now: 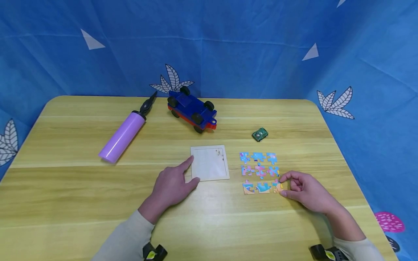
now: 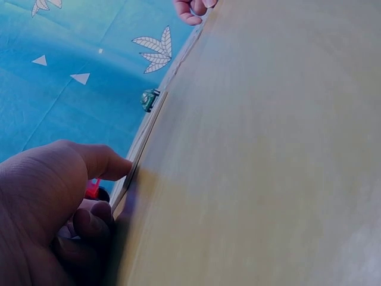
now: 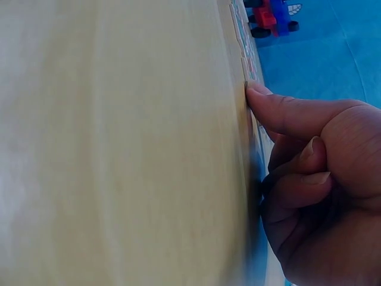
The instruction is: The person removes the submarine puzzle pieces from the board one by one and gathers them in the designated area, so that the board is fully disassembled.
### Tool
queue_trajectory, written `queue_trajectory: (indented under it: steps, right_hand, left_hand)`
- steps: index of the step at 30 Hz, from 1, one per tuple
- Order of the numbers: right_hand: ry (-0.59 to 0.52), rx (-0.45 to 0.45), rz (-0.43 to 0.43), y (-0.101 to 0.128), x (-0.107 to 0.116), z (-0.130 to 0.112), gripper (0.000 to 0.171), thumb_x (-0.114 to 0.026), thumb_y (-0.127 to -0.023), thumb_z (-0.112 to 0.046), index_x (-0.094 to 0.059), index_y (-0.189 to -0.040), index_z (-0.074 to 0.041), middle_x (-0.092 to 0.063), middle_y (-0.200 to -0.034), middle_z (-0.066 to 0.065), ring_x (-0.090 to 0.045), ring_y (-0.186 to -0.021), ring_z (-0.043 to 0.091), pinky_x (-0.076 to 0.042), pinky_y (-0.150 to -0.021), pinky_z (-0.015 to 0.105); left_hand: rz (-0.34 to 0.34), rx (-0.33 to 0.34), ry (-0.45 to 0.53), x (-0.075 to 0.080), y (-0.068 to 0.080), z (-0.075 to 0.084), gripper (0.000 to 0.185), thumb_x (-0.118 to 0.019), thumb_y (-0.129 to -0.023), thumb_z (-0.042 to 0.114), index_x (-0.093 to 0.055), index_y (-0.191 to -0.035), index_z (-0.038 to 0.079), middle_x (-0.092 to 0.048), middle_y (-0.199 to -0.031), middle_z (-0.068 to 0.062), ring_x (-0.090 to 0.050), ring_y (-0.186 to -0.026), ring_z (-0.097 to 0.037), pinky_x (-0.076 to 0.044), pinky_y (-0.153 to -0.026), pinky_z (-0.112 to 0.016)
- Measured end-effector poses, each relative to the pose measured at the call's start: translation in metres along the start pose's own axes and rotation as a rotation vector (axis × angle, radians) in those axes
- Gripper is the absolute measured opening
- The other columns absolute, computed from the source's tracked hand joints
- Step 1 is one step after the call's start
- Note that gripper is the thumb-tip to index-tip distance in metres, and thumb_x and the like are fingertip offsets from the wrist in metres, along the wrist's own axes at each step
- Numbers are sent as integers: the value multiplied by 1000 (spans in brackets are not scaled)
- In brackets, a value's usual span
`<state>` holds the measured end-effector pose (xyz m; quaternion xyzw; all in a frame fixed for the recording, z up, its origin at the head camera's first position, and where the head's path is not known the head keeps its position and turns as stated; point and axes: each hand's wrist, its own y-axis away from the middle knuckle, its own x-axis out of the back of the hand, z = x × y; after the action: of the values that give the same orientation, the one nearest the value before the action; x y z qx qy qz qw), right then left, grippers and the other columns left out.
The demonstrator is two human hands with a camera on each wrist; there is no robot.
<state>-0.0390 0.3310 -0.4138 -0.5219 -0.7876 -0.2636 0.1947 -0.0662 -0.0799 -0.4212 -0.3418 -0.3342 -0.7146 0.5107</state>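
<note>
Centre frame, the left hand (image 1: pixel 170 186) rests flat-fingered against the white puzzle tray (image 1: pixel 209 162). Lower right, the right hand (image 1: pixel 305 190) pinches a corner puzzle piece (image 1: pixel 278 186).

No readable text, labels, brands or numbers on anything in view.

Left hand (image 2: pixel 41 202) seen close, thumb laid against the edge of a thin pale board (image 2: pixel 143 134) on the wooden worktop (image 2: pixel 268 167), small green toy car (image 2: pixel 149 99) beyond, blue cloth (image 2: pixel 71 113) behind, another hand's fingertips (image 2: pixel 191 12) at top.
</note>
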Motion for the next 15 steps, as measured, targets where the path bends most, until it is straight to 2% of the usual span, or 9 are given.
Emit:
queue_trajectory:
  steps: [10,15]
  right_hand:
    - [14,-5,11,0,-1,-1,26,-79,-88,-15,-65,-107,-5,-35,-64,-5,-33,-54,9,-38,-65,28]
    - [44,-5,94,0,-2,-6,28,-80,-87,-15,-66,-109,-4,-36,-64,-3,-35,-55,10,-37,-62,28]
  left_hand:
    - [17,-22,-17,1,0,-2,72,-71,-89,43,-49,-150,13,-40,-49,4,-34,-44,-15,-30,-47,-33]
    - [12,-18,-19,1,0,-3,71,-70,-89,43,-49,-150,14,-40,-49,4,-34,-45,-14,-30,-47,-33]
